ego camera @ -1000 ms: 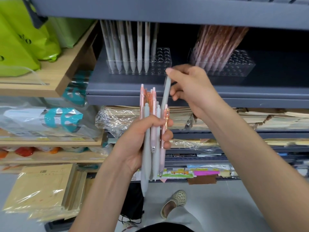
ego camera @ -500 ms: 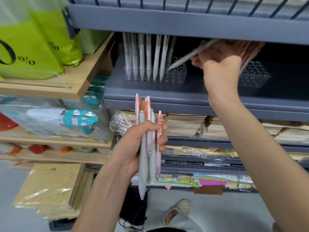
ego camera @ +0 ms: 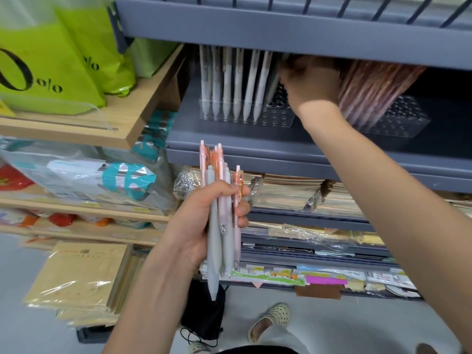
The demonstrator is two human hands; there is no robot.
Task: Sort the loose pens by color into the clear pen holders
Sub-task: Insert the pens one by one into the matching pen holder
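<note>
Left hand (ego camera: 196, 226): clamped round a pen bundle (ego camera: 214, 251), held upright in front of the lower shelves, tips down. Two grey pens are counted at the front. At least three pink barrels and one orange-toned one are seen behind. The exact total can't be read because of overlap.

Right hand (ego camera: 311, 83): reached in under the upper shelf lip, back of hand to camera, over the right end of the left clear holder (ego camera: 278, 118). The fingers are lost in shadow, so whether anything is gripped cannot be told. One grey pen (ego camera: 273, 85) is seen leaning just beside the fingertips. The hands are well apart.

Clear holders: two are counted, side by side on the grey metal shelf (ego camera: 281, 149).
- Left holder: six grey pens (ego camera: 237, 93) are counted standing in the front row, tips down. Open holes are visible at the right end.
- Right holder (ego camera: 398, 123): a dense bunch of pink pens (ego camera: 370, 93) leans at its left side and is too packed to count. Open holes are visible on the right.

Writing: two green bags (ego camera: 51, 67) are seen on the wooden shelf (ego camera: 122, 118). Black print on them reads roughly "olo", beside a large "O" on the nearer one. Labels on the lower-shelf packets are too small to read.

On the floor, one sandalled foot (ego camera: 270, 320) and one black bag (ego camera: 204, 307) are seen.
</note>
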